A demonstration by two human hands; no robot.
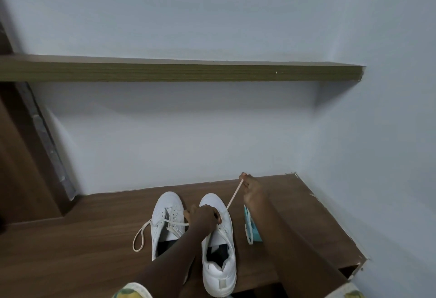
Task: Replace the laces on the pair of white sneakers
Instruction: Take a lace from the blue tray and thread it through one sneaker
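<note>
On the worktop [70, 250], a lace [233, 195] is being drawn out by the pinching right grip [251, 190], best kept straight, the sneaker [219, 274] being clasped steady by the left grip [204, 216].

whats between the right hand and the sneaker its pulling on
In the head view, a taut cream lace runs from the right hand down to the front eyelets of the sneaker, crossing above the bare wooden surface.

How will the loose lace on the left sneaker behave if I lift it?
Probably floppy: the lace lies in a slack loop beside the left sneaker. Likely light, being thin. It is threaded through eyelets, so lifting may tug the sneaker.
</note>
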